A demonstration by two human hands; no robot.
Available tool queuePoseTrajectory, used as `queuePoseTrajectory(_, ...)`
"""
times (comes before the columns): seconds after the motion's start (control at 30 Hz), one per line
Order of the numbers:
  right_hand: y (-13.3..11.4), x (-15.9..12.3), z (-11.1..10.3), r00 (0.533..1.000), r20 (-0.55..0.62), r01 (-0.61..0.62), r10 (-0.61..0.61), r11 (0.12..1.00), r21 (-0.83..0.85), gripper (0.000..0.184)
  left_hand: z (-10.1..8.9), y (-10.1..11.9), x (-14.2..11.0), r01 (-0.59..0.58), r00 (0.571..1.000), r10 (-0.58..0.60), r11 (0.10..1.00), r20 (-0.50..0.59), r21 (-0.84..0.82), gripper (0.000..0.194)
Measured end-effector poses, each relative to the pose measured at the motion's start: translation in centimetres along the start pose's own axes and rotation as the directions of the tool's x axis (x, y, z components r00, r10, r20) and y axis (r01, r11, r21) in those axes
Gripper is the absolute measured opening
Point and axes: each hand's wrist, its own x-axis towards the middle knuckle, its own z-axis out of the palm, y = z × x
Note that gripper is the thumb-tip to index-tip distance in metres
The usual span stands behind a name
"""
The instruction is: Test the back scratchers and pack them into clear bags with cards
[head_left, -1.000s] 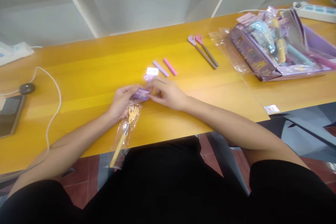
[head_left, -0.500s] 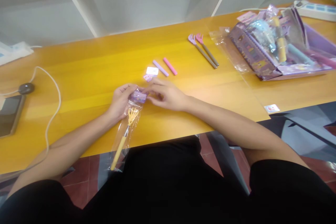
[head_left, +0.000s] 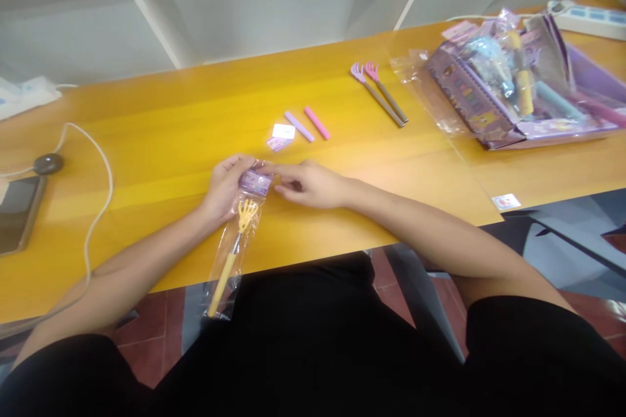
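My left hand (head_left: 227,186) is closed on the top end of a clear plastic bag (head_left: 225,234) with a purple label (head_left: 255,182). Sealed inside lies a back scratcher (head_left: 223,283) with a yellow claw head, a metal shaft and a yellow handle; its lower end hangs past the table edge. At the bag's top right, my right hand (head_left: 313,184) touches the plastic with outstretched fingertips, thumb held apart. Just beyond the hands are a white card and pink label (head_left: 282,133), a lilac tube (head_left: 299,127) and a pink tube (head_left: 317,123).
Two back scratchers (head_left: 379,94) with bare metal shafts, one lilac-headed and one pink-headed, lie farther right. Beside them an open purple box (head_left: 472,101) holds several bagged items. A power strip (head_left: 591,18), a phone (head_left: 18,215) and a white cable (head_left: 108,172) are also on the table.
My right hand's fingers have drawn together slightly and stretched left onto the bag's top. The bag and its label have shifted a little; my left hand keeps its hold.
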Motion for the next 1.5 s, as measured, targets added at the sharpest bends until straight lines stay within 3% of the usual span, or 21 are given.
queuePoseTrajectory(0.33,0.0,0.2,0.1,0.999,0.054,0.001,0.003,0.997,-0.074,0.056,0.1,-0.2,-0.1,-0.025,1.0,0.026,1.0,-0.005,0.016,0.028)
queuePoseTrajectory(0.47,0.1,0.4,0.5,0.998,-0.065,0.022,-0.027,0.996,-0.085,0.049,0.0,-0.6,0.2,-0.1,0.993,0.101,0.995,-0.066,0.017,0.022)
queuePoseTrajectory(0.57,0.3,0.6,0.6,0.992,-0.129,-0.007,-0.001,0.998,-0.064,0.054,-0.1,-0.8,0.5,-0.192,0.971,0.19,0.981,-0.145,-0.002,0.018)
queuePoseTrajectory(0.7,0.6,0.5,0.7,0.99,-0.086,-0.113,0.116,0.993,0.039,0.072,-0.1,-0.7,0.7,-0.272,0.944,0.257,0.961,-0.206,-0.045,0.024)
queuePoseTrajectory(0.9,1.0,0.6,1.3,0.982,-0.075,-0.158,0.175,0.967,0.199,0.079,1.0,-0.7,-0.8,-0.35,0.908,0.348,0.936,-0.232,0.036,0.027)
queuePoseTrajectory(0.97,0.9,0.8,1.6,0.976,-0.041,-0.185,0.212,0.921,0.341,0.086,1.8,-1.0,-1.8,-0.354,0.902,0.354,0.934,-0.249,0.046,0.027)
queuePoseTrajectory(1.07,0.7,1.0,1.8,0.973,0.055,-0.215,0.226,0.779,0.59,0.092,2.8,-1.6,-3.2,-0.312,0.913,0.314,0.949,-0.26,0.049,0.025)
queuePoseTrajectory(1.13,0.6,1.1,1.8,0.972,0.124,-0.23,0.2,0.696,0.68,0.085,3.1,-1.9,-3.5,-0.294,0.916,0.305,0.952,-0.262,0.081,0.024)
queuePoseTrajectory(1.2,0.5,1.1,1.8,0.969,0.157,-0.245,0.19,0.673,0.698,0.077,3.1,-2.1,-3.2,-0.307,0.911,0.327,0.945,-0.253,0.116,0.025)
queuePoseTrajectory(1.33,0.8,1.3,1.7,0.972,0.089,-0.224,0.219,0.733,0.642,0.056,2.5,-2.5,-2.2,-0.334,0.916,0.355,0.933,-0.187,0.135,0.025)
queuePoseTrajectory(1.43,1.1,1.2,1.1,0.977,0.064,-0.198,0.202,0.764,0.615,0.039,1.7,-2.9,-1.8,-0.32,0.94,0.333,0.936,-0.075,0.147,0.021)
queuePoseTrajectory(1.5,1.1,1.0,0.3,0.98,0.1,-0.195,0.171,0.758,0.622,0.036,1.2,-3.0,-1.6,-0.315,0.948,0.317,0.933,0.016,0.172,0.021)
